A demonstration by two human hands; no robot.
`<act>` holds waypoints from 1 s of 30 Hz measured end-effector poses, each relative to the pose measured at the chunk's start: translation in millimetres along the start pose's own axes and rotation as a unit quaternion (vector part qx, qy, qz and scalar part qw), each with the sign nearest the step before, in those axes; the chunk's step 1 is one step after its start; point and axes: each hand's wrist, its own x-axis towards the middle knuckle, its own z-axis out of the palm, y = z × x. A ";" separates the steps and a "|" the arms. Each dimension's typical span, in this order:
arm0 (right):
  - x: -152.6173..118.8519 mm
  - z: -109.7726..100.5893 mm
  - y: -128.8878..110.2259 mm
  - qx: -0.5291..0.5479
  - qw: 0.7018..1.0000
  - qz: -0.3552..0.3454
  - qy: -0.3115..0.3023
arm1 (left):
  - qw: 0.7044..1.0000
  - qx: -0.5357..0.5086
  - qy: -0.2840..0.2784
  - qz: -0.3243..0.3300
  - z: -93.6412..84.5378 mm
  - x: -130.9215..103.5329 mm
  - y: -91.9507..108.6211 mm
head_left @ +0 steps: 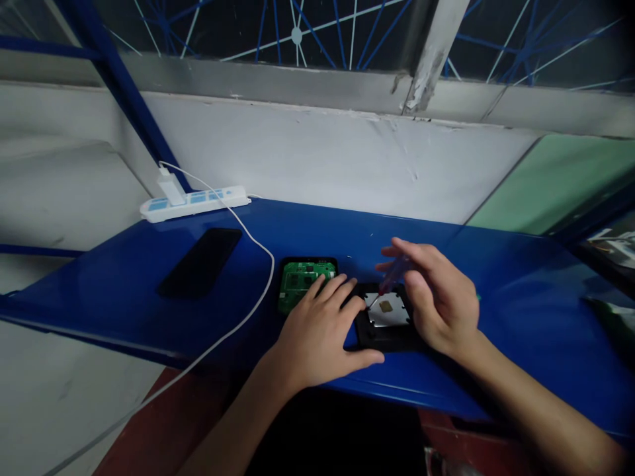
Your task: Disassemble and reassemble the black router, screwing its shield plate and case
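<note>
My right hand (441, 297) grips a screwdriver (395, 273) with a clear purple handle. Its thin shaft slants down to the left edge of a silver metal plate (397, 316), which bears a small brownish square. The plate sits in a black plastic housing (380, 340) near the front of the table. My left hand (322, 330) lies flat with fingers spread, its index finger close to the screwdriver tip and its thumb by the housing's front edge. Partly under the left fingertips is a green circuit board (297, 281) in a black case. Any screw at the tip is too small to make out.
The blue table (262, 218) runs along a white wall. A dark phone-like slab (201, 262) lies at the left. Behind it stands a white power strip (198, 203) with a plugged-in charger (171, 185). A white cable (268, 284) curves across the table's left side and over its front edge.
</note>
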 end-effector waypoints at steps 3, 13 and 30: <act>-1.7 1.4 -1.3 -0.003 1.000 0.017 -0.001 | 1.000 -0.001 0.001 0.000 0.4 0.0 0.1; -1.4 2.0 3.8 -0.009 1.000 -0.006 0.027 | 1.000 -0.003 0.001 0.004 1.4 -0.4 -0.6; -1.4 4.6 -2.1 0.019 0.999 0.040 0.011 | 1.000 0.002 0.008 0.004 2.5 -0.6 0.0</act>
